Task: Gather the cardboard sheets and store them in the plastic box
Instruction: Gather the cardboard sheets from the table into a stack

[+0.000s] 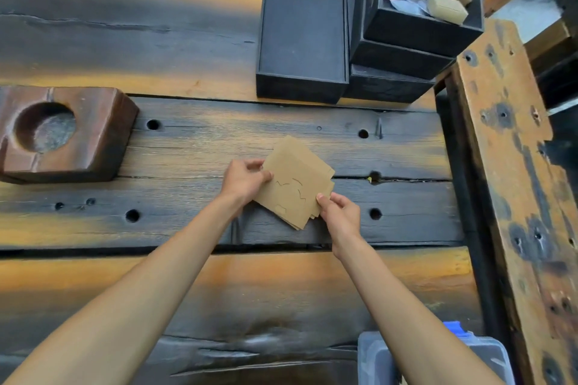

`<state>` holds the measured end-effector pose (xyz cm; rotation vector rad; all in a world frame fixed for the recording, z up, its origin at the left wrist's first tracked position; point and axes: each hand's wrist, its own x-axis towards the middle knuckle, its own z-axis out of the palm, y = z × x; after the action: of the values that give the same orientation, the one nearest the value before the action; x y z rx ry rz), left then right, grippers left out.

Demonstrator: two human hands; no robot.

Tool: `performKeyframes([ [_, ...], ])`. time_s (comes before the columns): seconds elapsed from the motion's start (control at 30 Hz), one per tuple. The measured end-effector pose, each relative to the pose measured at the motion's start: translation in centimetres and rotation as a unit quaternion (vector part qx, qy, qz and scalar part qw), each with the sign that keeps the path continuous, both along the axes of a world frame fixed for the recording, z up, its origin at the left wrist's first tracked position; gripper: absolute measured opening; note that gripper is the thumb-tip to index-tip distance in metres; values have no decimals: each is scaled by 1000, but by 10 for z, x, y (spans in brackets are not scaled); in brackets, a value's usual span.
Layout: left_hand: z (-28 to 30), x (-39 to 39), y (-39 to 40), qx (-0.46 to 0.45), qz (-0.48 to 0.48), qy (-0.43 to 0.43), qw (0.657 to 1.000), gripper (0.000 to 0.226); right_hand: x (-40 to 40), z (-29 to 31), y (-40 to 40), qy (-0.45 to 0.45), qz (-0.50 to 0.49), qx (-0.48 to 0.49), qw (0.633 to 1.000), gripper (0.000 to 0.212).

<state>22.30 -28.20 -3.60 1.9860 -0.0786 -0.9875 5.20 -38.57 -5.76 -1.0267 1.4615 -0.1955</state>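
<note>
Holding: your left hand (244, 180) and right hand (339, 212) pinch opposite edges of the cardboard sheets (294, 184)
Sheets: a loose, fanned stack just above the wooden table (187, 150)
Plastic box (384, 359): near edge, by your right forearm

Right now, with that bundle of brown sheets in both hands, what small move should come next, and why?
Probably square the cardboard sheets first: their edges are fanned out unevenly between the left hand and right hand. Then carry them to the plastic box near the right forearm.
</note>
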Motion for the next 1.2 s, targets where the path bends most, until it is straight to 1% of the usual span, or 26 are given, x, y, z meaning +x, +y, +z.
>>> performKeyframes([
  [0.17, -8, 16, -37, 24, -48, -60, 997, 44, 13, -9, -21, 14, -23, -12, 1000, 41],
  [0.3, -18, 25, -48, 38, -80, -71, 994, 45, 19, -8, -28, 51, -27, -35, 998, 43],
  [0.43, -27, 22, -48, 20, -91, -88, 992, 38, 21, -10, -27, 68, -48, -55, 995, 39],
  [0.53, -31, 24, -45, 17, -50, -48, 997, 38, 24, -10, -25, 62, -66, -41, 995, 38],
  [0.6, -33, 27, -41, 26, -20, -10, 999, 33, 26, -8, -27, 56, -71, -19, 996, 39],
  [0.67, -32, 29, -36, 21, -11, 26, 999, 30, 24, -8, -31, 55, -68, -3, 996, 37],
  [0.77, -27, 28, -26, 5, -16, 53, 998, 26, 21, -6, -31, 42, -69, 22, 996, 36],
  [0.93, -12, 14, 5, 0, -2, 79, 997, 26, 15, 3, -15, -11, -69, 57, 996, 16],
  [1.0, -4, 5, 23, -5, 16, 79, 997, 29, 11, 8, -1, -28, -50, 70, 996, 23],
  [1.1, 8, -15, 53, -31, 45, 93, 994, 35, 2, 16, 23, -18, -34, 66, 997, 35],
  [1.2, 17, -38, 84, -59, 69, 125, 988, 55, -9, 25, 49, -11, -46, 39, 998, 40],
])
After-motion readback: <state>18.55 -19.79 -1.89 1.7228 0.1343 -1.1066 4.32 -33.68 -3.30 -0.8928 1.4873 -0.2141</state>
